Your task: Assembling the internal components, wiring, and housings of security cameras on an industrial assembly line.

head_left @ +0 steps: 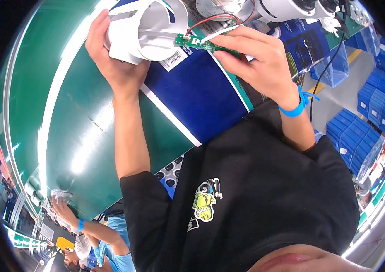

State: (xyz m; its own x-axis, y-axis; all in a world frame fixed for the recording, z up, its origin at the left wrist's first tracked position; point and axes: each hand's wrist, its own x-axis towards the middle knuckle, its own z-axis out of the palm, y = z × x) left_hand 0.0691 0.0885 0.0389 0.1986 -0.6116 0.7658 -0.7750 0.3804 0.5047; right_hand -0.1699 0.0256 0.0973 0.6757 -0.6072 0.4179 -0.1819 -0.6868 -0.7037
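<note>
My left hand (122,72) is wrapped around a white cylindrical housing (128,38), tilted so its open round end faces right. A narrow green circuit board (184,41) is pinched between the thumb and fingers of my right hand (265,56). The board's left end is at the housing's open mouth, overlapping its rim in this view; I cannot tell whether it touches. Red and black wires (208,19) run from a connector on the board to a white round part (219,7) behind. A white strip or cable (222,32) passes under my right fingers.
Beneath my hands, a dark blue printed cardboard sheet (192,99) lies on the green table (84,136). White housings with black round ends (287,8) stand at the back right. A black cable (326,70) hangs there. Blue crates (353,140) are stacked right. A co-worker's hand (65,213) is lower left.
</note>
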